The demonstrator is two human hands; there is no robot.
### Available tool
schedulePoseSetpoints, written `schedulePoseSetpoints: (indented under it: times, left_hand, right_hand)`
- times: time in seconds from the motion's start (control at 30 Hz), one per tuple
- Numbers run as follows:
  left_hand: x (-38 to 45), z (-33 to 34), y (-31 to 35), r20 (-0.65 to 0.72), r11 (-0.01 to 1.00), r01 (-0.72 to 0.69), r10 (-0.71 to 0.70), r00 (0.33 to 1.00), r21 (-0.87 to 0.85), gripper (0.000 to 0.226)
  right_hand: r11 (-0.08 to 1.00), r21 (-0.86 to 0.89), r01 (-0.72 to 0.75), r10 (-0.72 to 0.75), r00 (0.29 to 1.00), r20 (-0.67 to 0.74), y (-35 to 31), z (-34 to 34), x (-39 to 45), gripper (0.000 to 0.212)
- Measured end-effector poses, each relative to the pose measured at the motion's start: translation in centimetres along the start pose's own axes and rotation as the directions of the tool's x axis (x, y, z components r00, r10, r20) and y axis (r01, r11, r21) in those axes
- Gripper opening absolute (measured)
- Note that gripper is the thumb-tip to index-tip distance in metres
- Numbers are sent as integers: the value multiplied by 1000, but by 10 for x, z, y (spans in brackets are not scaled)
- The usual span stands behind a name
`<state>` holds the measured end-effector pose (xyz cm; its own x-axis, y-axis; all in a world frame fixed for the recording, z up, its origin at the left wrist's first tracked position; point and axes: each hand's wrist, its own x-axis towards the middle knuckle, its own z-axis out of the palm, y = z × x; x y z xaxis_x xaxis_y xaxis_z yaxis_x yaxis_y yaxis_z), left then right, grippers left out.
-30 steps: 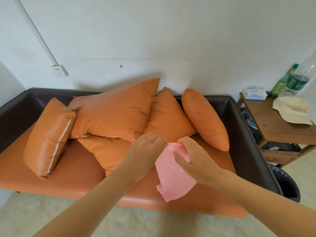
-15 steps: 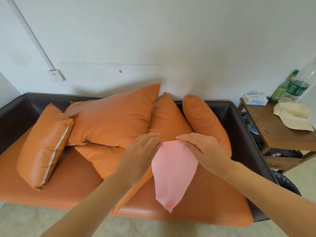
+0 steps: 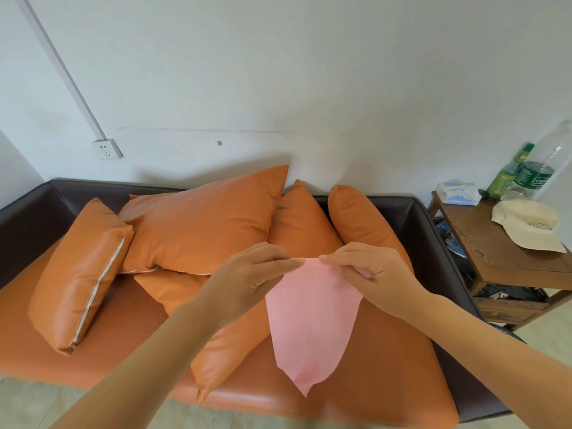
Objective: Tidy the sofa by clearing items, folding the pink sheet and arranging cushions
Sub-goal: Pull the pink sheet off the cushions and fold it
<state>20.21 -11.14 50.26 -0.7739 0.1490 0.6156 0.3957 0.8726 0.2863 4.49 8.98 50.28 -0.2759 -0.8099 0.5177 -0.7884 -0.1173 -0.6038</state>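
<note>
The sofa [image 3: 93,345] — orange seat, dark frame — carries five orange cushions [image 3: 201,221] heaped toward its back. Beside it a wooden table [image 3: 501,258] bears a cap [image 3: 526,224]. Above the seat hangs the pink sheet [image 3: 309,320], its top edge pinched by the left hand [image 3: 250,280] and right hand [image 3: 371,274] — fingertips nearly meeting.

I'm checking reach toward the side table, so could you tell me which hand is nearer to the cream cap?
The right hand, pinching the pink sheet, is nearer the cream cap; the left hand is farther left.
</note>
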Motion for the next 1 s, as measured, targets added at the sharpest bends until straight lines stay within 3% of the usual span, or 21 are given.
schedulePoseSetpoints:
  times: [0.2,0.43,0.5,0.63,0.8,1.0]
  left_hand:
    - [14,11,20,-130,979,200,-202,971,-34,21]
    - [30,18,38,-245,948,310,-319,916,-75,22]
    - [35,21,40,-293,941,333,-337,895,-66,19]
    - [43,22,44,-290,900,433,-426,857,-45,16]
    - [41,28,37,-129,930,311,-291,948,193,30]
    - [35,28,35,-126,914,134,-91,988,383,11]
  right_hand:
    - [979,118,-164,154,984,91,-2,-14,2,22]
    - [949,181,-258,254,966,44,0,-25,1,22]
    - [957,154,-247,249,969,9,-4,-28,5,22]
    - [982,-63,-178,176,984,-27,-6,-33,9,30]
    - [987,-153,-51,44,998,-51,4,-31,11,15]
    - [950,-288,121,-149,986,-77,9,-26,7,15]
